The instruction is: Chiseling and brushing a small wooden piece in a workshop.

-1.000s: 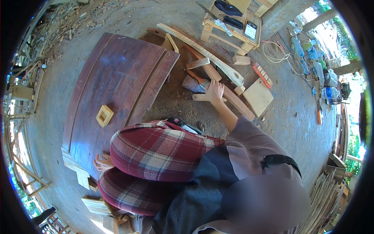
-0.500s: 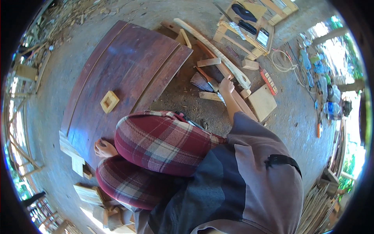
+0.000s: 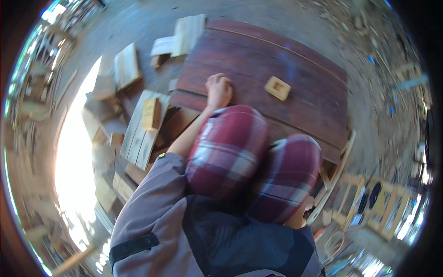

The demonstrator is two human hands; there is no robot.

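Note:
My left hand [image 3: 220, 92] rests on a dark reddish wooden panel [image 3: 258, 55], fingers loosely bent and slightly apart, holding nothing visible. A small pale square wooden frame [image 3: 278, 87] lies on the panel to the right of that hand, above my plaid-covered knees. Part of my right arm [image 3: 297, 214] shows beside the lower right knee; its hand is mostly hidden and blurred, so its grip cannot be made out. A pale slatted board [image 3: 137, 143] with a yellowish block [image 3: 150, 114] on it lies left of the panel.
Several pale boards [image 3: 187, 34] and offcuts [image 3: 123, 64] surround the panel's left side. At lower right stands a wooden bench [image 3: 387, 207] with dark items on it, near coiled cable [image 3: 332, 244]. Scrap wood lines the floor's edges; bright light falls at the far left.
My head has turned sharply, so the panel now fills the upper middle. My right arm, earlier stretched toward an orange-handled tool among the timber, is now mostly behind my knee.

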